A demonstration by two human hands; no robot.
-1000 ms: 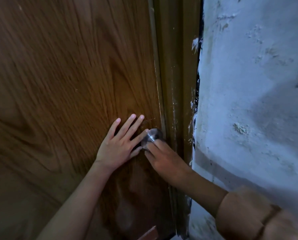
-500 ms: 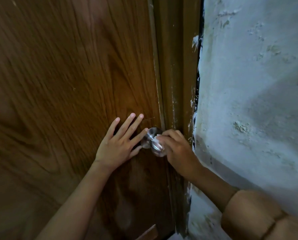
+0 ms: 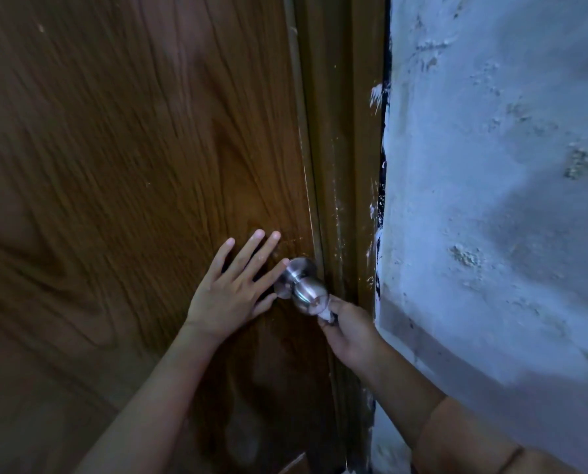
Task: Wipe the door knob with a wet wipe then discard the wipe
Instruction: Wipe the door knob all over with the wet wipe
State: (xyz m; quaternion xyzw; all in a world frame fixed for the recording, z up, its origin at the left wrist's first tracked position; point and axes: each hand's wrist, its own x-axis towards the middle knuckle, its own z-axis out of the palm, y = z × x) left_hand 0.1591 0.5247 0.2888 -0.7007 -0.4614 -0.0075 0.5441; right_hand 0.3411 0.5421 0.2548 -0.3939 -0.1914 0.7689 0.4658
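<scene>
A round silver door knob (image 3: 306,289) sticks out of the brown wooden door (image 3: 132,148) near its right edge. My left hand (image 3: 231,289) lies flat on the door just left of the knob, fingers spread, the index fingertip touching the knob's base plate. My right hand (image 3: 350,325) is below and right of the knob, its fingers pinched on a small crumpled white wet wipe (image 3: 325,315) that touches the knob's lower front. Most of the wipe is hidden in my fingers.
The brown door frame (image 3: 347,165) runs upright just right of the knob. A rough whitish plastered wall (image 3: 491,200) fills the right side. The light is dim.
My right hand has come off the top and front of the knob and dropped to its lower right, leaving the knob uncovered. My left hand has stayed flat on the door.
</scene>
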